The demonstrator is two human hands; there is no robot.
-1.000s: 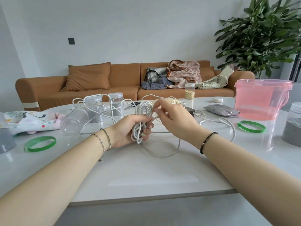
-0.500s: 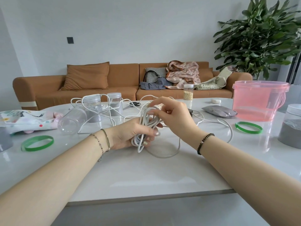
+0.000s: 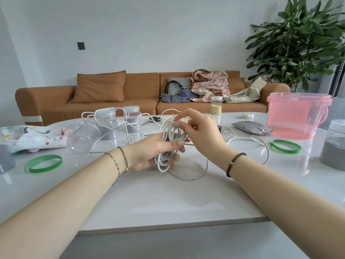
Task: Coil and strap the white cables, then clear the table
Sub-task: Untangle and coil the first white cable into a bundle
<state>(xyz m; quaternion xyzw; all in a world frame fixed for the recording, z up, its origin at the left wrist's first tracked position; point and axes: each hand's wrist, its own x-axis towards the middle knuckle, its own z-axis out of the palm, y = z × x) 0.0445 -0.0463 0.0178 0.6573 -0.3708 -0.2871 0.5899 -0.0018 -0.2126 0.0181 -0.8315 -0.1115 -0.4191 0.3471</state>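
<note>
My left hand (image 3: 153, 152) grips a bundle of white cable coils (image 3: 168, 148) above the middle of the white table (image 3: 168, 200). My right hand (image 3: 201, 131) pinches a strand of the same cable at the top of the coil. A loose length of that cable (image 3: 197, 176) loops on the table below the hands and trails off to the right. Another tangled white cable (image 3: 130, 126) lies further back, draped around the jars.
Two green bands lie on the table, one left (image 3: 43, 163) and one right (image 3: 285, 146). A pink bucket (image 3: 298, 114) and a grey-filled jar (image 3: 334, 144) stand right. Clear jars (image 3: 106, 124), a tipped jar (image 3: 82, 138), a patterned cloth (image 3: 31, 137), scissors (image 3: 154, 119) and a grey pouch (image 3: 252, 128) sit behind.
My right hand has brought a cable strand over the top of the coil and the left hand has tilted the bundle, with the coil a bit thicker than before.
</note>
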